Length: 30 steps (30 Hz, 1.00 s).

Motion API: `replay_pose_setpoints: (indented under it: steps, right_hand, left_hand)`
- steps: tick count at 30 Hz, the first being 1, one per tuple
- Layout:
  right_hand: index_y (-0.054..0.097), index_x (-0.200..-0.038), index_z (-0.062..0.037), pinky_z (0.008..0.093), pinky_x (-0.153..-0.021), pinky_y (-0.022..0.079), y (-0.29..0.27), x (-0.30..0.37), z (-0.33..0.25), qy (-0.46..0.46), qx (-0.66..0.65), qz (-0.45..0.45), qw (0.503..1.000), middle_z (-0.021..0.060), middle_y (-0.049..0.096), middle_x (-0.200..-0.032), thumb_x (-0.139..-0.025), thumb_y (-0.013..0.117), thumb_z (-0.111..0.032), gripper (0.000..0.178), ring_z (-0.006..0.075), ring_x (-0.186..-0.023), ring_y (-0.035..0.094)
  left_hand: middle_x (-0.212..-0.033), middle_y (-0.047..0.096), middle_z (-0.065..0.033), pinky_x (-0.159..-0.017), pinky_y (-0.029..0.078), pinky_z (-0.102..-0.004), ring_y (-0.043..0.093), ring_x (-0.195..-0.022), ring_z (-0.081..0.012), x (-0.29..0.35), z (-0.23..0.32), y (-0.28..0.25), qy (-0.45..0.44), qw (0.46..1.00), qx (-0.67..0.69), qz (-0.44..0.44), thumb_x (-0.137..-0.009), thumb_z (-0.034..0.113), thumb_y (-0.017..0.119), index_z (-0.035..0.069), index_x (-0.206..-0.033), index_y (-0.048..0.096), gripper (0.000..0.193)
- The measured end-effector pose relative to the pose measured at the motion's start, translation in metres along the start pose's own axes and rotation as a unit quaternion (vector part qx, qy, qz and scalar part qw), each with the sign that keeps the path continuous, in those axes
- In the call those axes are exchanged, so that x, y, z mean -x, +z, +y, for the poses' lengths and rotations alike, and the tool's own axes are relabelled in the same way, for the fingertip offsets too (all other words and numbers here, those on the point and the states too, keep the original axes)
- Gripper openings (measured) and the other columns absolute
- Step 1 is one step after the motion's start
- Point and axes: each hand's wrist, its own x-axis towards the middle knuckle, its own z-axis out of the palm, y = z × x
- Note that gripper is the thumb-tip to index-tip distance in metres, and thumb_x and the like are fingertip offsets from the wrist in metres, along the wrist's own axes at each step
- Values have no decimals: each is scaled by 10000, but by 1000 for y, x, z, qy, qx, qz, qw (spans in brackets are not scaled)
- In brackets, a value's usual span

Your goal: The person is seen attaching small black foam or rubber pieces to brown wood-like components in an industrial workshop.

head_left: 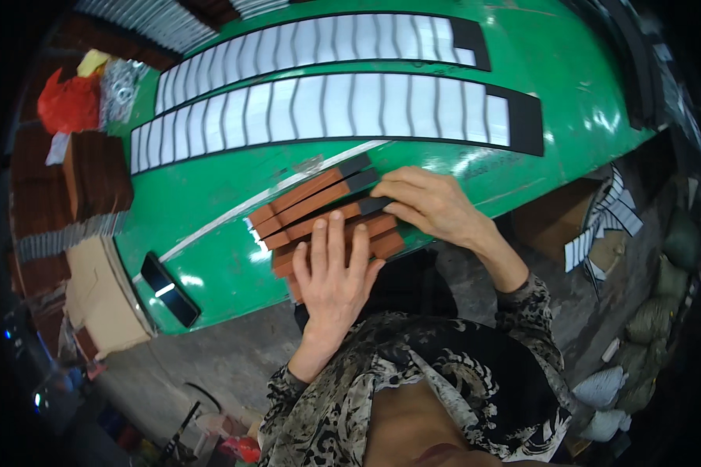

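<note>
Brown strips [304, 194], dark-ended, fanned in a pile at the near edge of a green table [226, 268]. Left hand [333, 282]: fingers spread, laid flat atop (nothing gripped). Right hand [438, 205]: thumb and fingers pinched on one strip's dark end. Beyond: two white-slatted panels [319, 117]. Leftward: black phone [171, 294].

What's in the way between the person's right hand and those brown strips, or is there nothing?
Nothing that I can see. The right hand has its fingertips right by the dark end of one of the brown strips. The left hand lies spread over the pile, but not in between.
</note>
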Motion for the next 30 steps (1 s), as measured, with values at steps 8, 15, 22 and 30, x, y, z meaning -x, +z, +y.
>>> replay_pose_setpoints:
  steps: [8, 15, 22, 30]
  right_hand:
    - [656, -956, -57, 351, -705, 510, -64, 26, 50, 81, 160, 230, 957, 108, 638, -936, -715, 677, 3, 248, 268, -841, 610]
    - [633, -953, -57, 373, -736, 487, -110, 1, 127, 101, 311, 143, 934, 92, 627, -917, -737, 683, -98, 226, 278, -891, 595]
    - [616, -941, -44, 360, -649, 510, -104, 5, 142, -9, 455, 82, 887, 110, 613, -871, -759, 583, -58, 185, 240, -845, 602]
    - [624, -990, -69, 364, -618, 506, -97, 2, 149, 39, 457, 152, 875, 94, 637, -821, -814, 532, -54, 199, 252, -758, 626]
  left_hand:
    - [-1339, 466, -185, -939, 334, -511, 438, -1225, -342, 1, -1, -1, 2, 1000, -9, 10, -762, 367, 676, 85, -1187, 568, 522]
    - [-1347, 461, -187, -938, 336, -509, 429, -1241, -341, 4, -2, 0, -7, 1000, 12, 13, -712, 326, 723, 88, -1175, 579, 540]
    - [-1199, 536, -117, -859, 347, -437, 500, -1065, -291, 12, -1, 8, -13, 998, 9, 65, -689, 364, 735, 127, -1139, 624, 521]
    - [-1067, 573, -70, -783, 348, -391, 521, -955, -248, 10, -3, 4, 2, 993, 51, 108, -697, 301, 735, 85, -1102, 631, 471]
